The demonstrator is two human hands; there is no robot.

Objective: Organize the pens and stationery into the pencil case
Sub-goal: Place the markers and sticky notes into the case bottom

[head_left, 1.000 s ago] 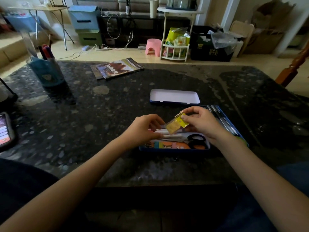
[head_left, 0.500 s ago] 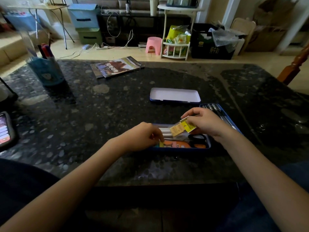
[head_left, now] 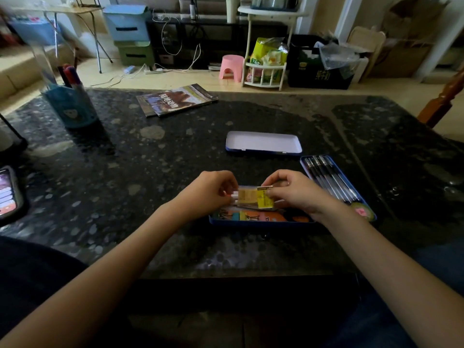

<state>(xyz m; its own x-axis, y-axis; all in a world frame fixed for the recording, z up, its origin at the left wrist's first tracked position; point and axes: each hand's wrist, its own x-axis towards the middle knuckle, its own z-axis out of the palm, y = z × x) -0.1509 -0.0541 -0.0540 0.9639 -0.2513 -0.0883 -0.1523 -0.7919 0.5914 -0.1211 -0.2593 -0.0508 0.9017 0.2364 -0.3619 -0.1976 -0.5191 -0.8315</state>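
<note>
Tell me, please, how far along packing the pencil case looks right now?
Partly done. A row of pens already lies in the tray on the right. Both the left hand and right hand hold a yellow packet over the case. The lid is off; pens in the cup remain.

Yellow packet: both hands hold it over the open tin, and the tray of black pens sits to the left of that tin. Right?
Not quite. In the head view the tray of black pens sits to the right of the open tin, beside the right hand. The rest stands: that hand and the left hand hold the yellow packet over the tin.
</note>
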